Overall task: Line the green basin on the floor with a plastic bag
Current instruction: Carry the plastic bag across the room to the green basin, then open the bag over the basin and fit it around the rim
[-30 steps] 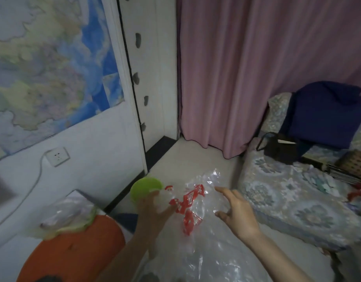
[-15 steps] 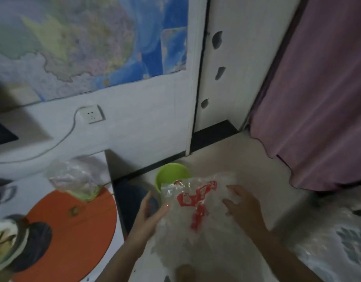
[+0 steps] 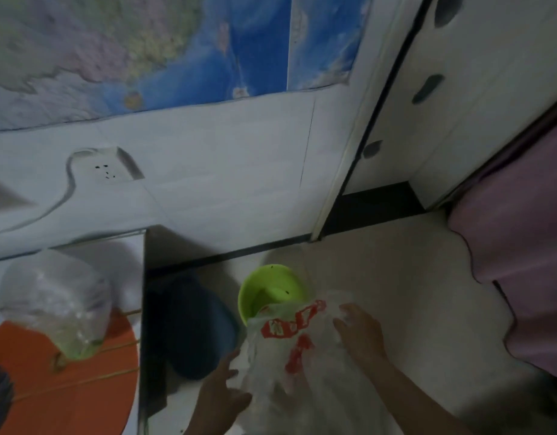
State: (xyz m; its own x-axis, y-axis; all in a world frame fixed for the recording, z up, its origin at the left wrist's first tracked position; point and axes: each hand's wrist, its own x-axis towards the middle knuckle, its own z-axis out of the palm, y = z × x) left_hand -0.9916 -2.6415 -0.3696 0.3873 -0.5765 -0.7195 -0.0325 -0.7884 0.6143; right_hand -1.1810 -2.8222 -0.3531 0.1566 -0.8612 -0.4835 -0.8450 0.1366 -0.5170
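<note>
Just beyond both hands sits the green basin [image 3: 272, 293] on the floor [image 3: 396, 277], its near rim already hidden behind the top of the plastic bag [image 3: 289, 346]. The bag hangs between the hands, its long axis running from its red-printed top by the basin back toward the person. Right hand [image 3: 360, 332] lies on the bag's right side with fingers spread and loosely curled over the film, and it is the nearer one to the basin. Left hand [image 3: 222, 394] sits lower and further back, fingers extended against the bag's left edge; whether it pinches the film I cannot tell. By my read, the bag's mouth needs carrying forward and down over the rim.
</note>
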